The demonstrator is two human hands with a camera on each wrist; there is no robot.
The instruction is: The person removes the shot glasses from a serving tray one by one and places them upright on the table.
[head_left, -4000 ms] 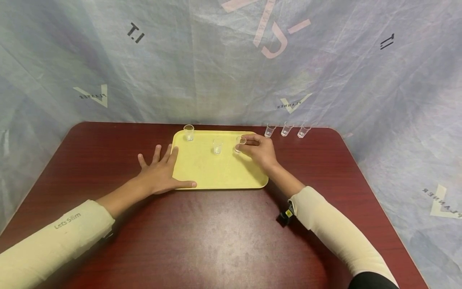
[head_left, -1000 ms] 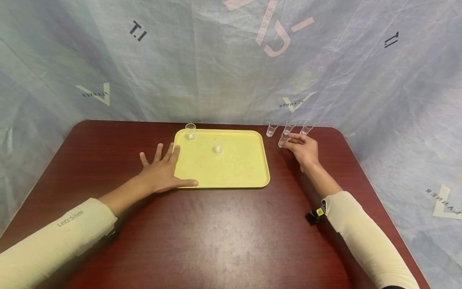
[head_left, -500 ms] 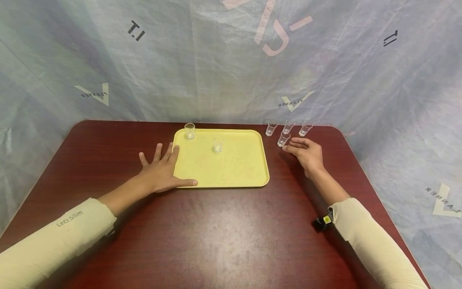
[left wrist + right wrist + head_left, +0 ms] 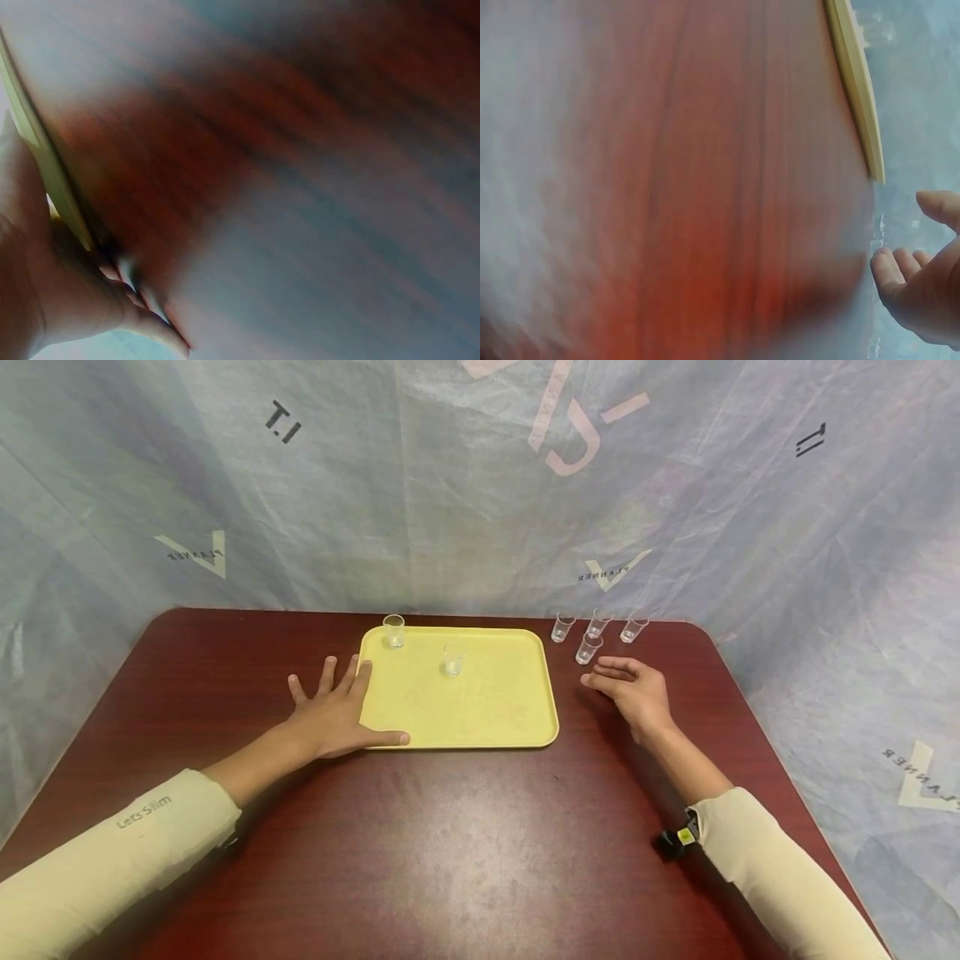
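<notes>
My left hand (image 4: 326, 717) lies spread over the left edge of a yellow tray (image 4: 495, 710), its thumb reaching onto the front rim. Two small clear shot glasses stand on the tray: one shot glass (image 4: 393, 632) at the back left corner, another shot glass (image 4: 453, 662) near the middle back. Right of the tray, my right hand (image 4: 633, 693) holds nothing, its fingers relaxed with a gap between thumb and fingers. Just beyond its fingertips stands a shot glass (image 4: 588, 649) on the table. In the right wrist view the same hand (image 4: 922, 281) shows beside the tray's rim (image 4: 859, 97).
Behind the nearest glass, three more shot glasses stand in a row by the back edge: a left one (image 4: 562, 627), a middle one (image 4: 597, 624) and a right one (image 4: 633, 627). The dark red wooden table (image 4: 450, 852) meets a grey printed sheet (image 4: 480, 510) behind.
My right hand took a shot glass from the tray's right part to the table, let it go in front of the row, and drew back slightly. My left hand stayed put.
</notes>
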